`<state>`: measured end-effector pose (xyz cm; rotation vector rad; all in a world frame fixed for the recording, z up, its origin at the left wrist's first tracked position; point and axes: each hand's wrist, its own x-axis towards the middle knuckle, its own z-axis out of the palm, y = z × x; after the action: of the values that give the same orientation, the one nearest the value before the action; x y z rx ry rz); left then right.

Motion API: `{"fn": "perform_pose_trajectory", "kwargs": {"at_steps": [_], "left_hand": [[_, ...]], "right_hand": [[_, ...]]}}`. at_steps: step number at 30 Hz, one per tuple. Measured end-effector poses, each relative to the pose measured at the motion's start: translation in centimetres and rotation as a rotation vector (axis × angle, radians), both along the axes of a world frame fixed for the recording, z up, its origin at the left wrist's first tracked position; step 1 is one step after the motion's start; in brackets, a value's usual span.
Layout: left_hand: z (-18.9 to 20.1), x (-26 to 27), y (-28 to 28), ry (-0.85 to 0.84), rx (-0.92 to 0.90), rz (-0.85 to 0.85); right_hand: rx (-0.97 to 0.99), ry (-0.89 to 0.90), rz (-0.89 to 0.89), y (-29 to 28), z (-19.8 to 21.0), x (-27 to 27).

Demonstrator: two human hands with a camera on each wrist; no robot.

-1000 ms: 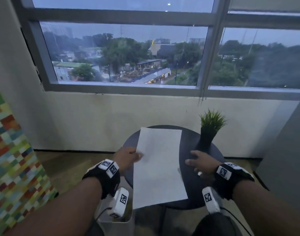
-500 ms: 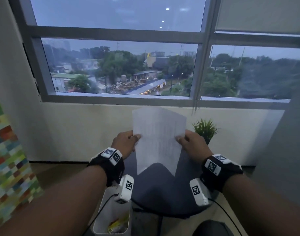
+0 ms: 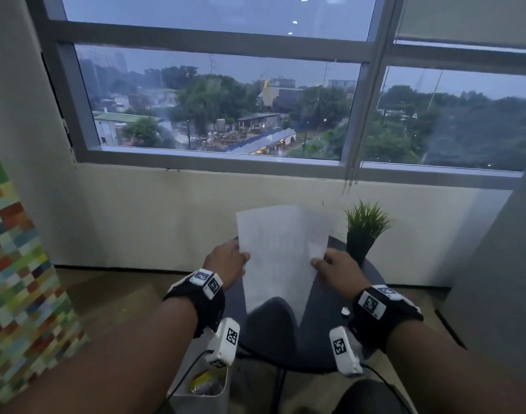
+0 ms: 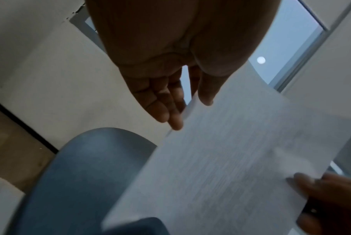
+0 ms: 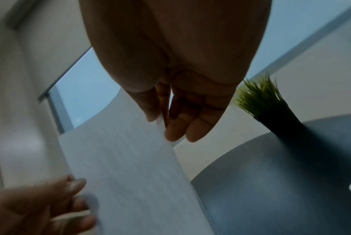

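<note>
A white sheet of paper (image 3: 281,255) with faint print is held upright above the round dark table (image 3: 324,333). My left hand (image 3: 230,261) pinches its left edge between thumb and fingers; the left wrist view shows the thumb on the paper (image 4: 231,159) and the fingers behind the edge. My right hand (image 3: 335,268) pinches the right edge the same way, as the right wrist view shows on the paper (image 5: 130,167). The sheet's lower edge hangs just over the tabletop.
A small green plant in a black pot (image 3: 361,234) stands at the table's back right, close to my right hand. A white bin (image 3: 200,386) with wrappers sits on the floor at the left of the table. A wall and a large window (image 3: 219,109) lie ahead.
The sheet lay flat on the table a second ago under my left hand alone. Both hands took its side edges and raised it upright; it has since dropped slightly lower in view.
</note>
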<state>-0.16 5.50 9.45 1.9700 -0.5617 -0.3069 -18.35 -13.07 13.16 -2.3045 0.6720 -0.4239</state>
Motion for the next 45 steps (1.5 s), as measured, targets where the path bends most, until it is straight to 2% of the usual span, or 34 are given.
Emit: {"fn": "perform_pose_trajectory", "kwargs": {"at_steps": [2,4,6,8,11,13,16,21,25,26,29,31,33,36,40,45], "left_hand": [[0.6,0.4,-0.7,-0.062,-0.046,0.024],[0.7,0.4,-1.5,-0.136,0.001,-0.012],[-0.6,0.0,-2.2,-0.213,0.100,-0.111],[-3.1,-0.2,-2.8,-0.314,0.245,-0.214],[-6.5,-0.2,-3.4,-0.457,0.456,-0.244],[-7.4,0.1,-4.0,-0.493,0.516,-0.232],[-7.8,1.4,-5.7,-0.543,0.643,-0.316],[-8.3,4.3,-8.9,-0.442,0.876,-0.468],[-9.1,6.2,-10.7,-0.411,0.935,-0.552],[-9.2,6.6,-11.0,-0.402,0.943,-0.560],[-9.5,7.5,-11.5,-0.413,0.953,-0.568],[-9.7,8.0,-12.0,-0.437,0.938,-0.558],[-9.9,8.9,-12.8,-0.488,0.893,-0.508],[-10.0,10.9,-14.2,-0.470,0.891,-0.470],[-11.1,13.0,-16.5,-0.396,0.963,-0.506],[-12.4,13.4,-17.0,-0.411,0.987,-0.532]], "right_hand": [[0.164,-0.079,-0.069,-0.2,0.3,0.7],[0.431,-0.147,-0.153,-0.5,-0.4,1.4],[0.705,-0.231,-0.200,-0.7,-2.0,2.1],[0.900,-0.283,-0.254,-1.0,-3.7,3.0],[1.116,-0.346,-0.288,-1.9,-5.9,4.8],[1.240,-0.372,-0.284,-2.7,-6.7,6.2],[1.292,-0.336,-0.282,-4.0,-7.7,8.0],[1.170,-0.101,-0.249,-5.5,-8.4,8.9],[0.871,0.147,-0.123,-6.8,-8.8,8.0],[0.700,0.247,-0.061,-7.4,-8.8,7.6],[-0.015,0.678,0.187,-9.0,-8.7,5.7],[-0.251,0.861,0.274,-9.4,-9.3,4.2],[-0.248,0.912,0.262,-9.7,-10.3,2.9],[-0.212,0.870,0.240,-10.0,-11.3,2.2],[-0.195,0.838,0.204,-10.7,-11.6,2.0],[-0.200,0.865,0.217,-11.7,-10.4,3.5]]}}
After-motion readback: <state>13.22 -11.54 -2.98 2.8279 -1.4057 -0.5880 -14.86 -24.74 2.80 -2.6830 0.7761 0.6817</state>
